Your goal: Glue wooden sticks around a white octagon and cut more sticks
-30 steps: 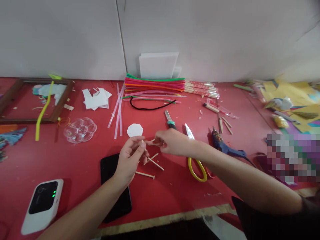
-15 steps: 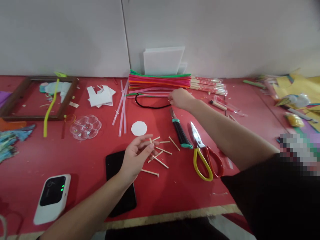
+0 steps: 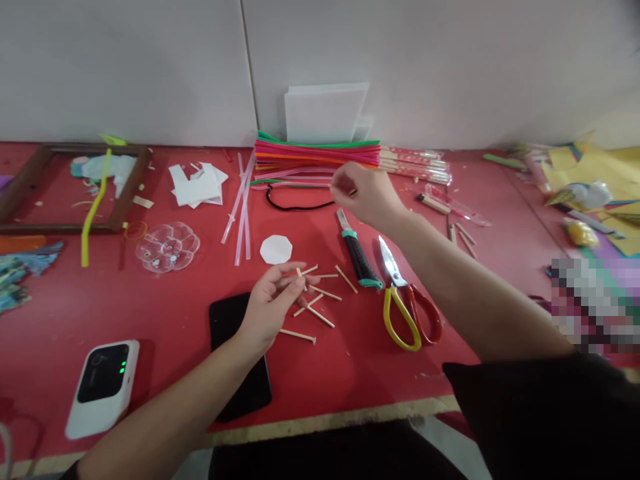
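My left hand point(image 3: 273, 300) pinches a short pale wooden stick point(image 3: 301, 275) between thumb and fingers, above the red table. Several similar sticks point(image 3: 325, 293) lie loose around its fingertips, some with a wider end. A white octagonal piece point(image 3: 277, 250) sits just beyond this hand. At the back, my right hand point(image 3: 365, 193) has its fingers curled together over the right end of a black pipe cleaner point(image 3: 300, 208); what its fingertips hold is hidden. Below it lie a knife with a black-and-teal handle point(image 3: 363, 260) and scissors with yellow and red handles point(image 3: 400, 293).
Coloured pipe cleaners point(image 3: 315, 153) lie along the wall beside packaged sticks point(image 3: 415, 165). Pink straws point(image 3: 241, 213), white paper scraps point(image 3: 195, 185), a clear flower-shaped case point(image 3: 169, 247) and a brown frame point(image 3: 30, 183) are left. A black phone point(image 3: 245, 390) and white device point(image 3: 103, 387) lie nearer.
My right hand has lifted slightly and turned at the wrist by the black pipe cleaner. My left hand still holds the stick in nearly the same place. The view has tilted slightly down.
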The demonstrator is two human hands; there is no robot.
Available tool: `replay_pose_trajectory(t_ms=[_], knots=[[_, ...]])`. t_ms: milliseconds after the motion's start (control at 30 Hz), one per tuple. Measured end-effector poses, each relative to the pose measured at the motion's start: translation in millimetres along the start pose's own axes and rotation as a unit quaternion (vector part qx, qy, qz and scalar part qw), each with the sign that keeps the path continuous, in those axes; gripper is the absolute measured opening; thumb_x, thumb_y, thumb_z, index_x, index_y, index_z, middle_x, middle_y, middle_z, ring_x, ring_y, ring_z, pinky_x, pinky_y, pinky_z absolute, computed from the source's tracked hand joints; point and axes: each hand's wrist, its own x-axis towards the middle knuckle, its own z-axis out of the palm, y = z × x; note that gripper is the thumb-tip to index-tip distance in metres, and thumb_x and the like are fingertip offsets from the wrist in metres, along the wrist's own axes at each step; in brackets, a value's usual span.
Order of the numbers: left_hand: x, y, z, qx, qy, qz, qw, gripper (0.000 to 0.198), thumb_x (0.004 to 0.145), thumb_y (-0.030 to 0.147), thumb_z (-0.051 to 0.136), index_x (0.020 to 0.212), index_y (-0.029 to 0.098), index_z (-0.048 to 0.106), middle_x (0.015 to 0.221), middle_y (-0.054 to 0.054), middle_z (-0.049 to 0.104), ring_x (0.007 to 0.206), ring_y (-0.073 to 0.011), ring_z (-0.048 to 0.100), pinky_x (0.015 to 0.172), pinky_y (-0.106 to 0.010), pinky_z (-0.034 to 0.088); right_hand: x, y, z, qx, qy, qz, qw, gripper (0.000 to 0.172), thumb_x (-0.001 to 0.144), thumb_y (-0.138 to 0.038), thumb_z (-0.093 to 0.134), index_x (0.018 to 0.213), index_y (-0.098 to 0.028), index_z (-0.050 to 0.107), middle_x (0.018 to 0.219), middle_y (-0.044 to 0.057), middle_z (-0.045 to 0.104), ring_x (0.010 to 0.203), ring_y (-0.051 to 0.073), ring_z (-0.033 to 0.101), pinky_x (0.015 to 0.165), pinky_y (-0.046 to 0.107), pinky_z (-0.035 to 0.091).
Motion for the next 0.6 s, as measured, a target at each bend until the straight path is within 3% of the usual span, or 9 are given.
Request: replay_pose_trajectory(t_ms=[100,267,333,500,600], knots=[[0.2,-1.4,0.1,0.005,-0.004,0.006,1.000,0.030,0.086,0.031,0.075,0.112,0.019,0.066,0.088,-0.006,0.078,0.082,-0.0165,0.068,0.066,-0.027,0.054,-44.1,-16.2,-5.0,0.123,0.027,0.002,0.992,0.020,0.093,-0.030,0.057,0.100,-0.018,0.070,0.096,0.006,0.076,0.085,0.018,0.068,0.080,0.028,0.049],[1.1,-5.0,-1.9,0.002,-0.014,0.027,1.000,0.026,0.087,0.030,0.076,0.110,0.022,0.065,0.084,-0.002,0.076,0.081,-0.0137,0.067,0.069,-0.024,0.054,-105.1,-26.2,3.8,0.120,-0.069,0.027,0.990,0.018,0.093,-0.029,0.058,0.097,-0.022,0.074,0.097,0.005,0.078,0.087,0.019,0.069,0.083,0.031,0.049],[1.8,-5.8,-2.6,0.000,-0.014,0.045,0.999,0.024,0.087,0.028,0.076,0.107,0.023,0.067,0.085,-0.001,0.074,0.081,-0.0126,0.066,0.069,-0.022,0.054,-116.0,-25.0,10.3,0.104,-0.087,0.010,0.991,0.018,0.093,-0.028,0.057,0.097,-0.022,0.074,0.097,0.005,0.077,0.093,0.020,0.068,0.086,0.032,0.049],[2.9,-4.9,-3.3,0.006,0.007,0.091,0.996,0.023,0.083,0.027,0.080,0.104,0.024,0.071,0.087,0.001,0.066,0.080,-0.0110,0.063,0.066,-0.020,0.054,-118.3,-22.7,22.3,0.023,-0.035,-0.017,0.999,0.021,0.097,-0.024,0.054,0.098,-0.019,0.074,0.100,0.009,0.075,0.097,0.024,0.063,0.092,0.038,0.046],[3.4,-4.4,-3.9,0.024,0.019,0.112,0.993,0.028,0.081,0.028,0.082,0.107,0.024,0.073,0.085,0.002,0.063,0.079,-0.0103,0.062,0.068,-0.020,0.055,-121.9,-31.3,23.5,-0.023,-0.037,-0.062,0.997,0.019,0.096,-0.023,0.056,0.100,-0.018,0.074,0.106,0.011,0.072,0.102,0.027,0.058,0.094,0.041,0.043]])
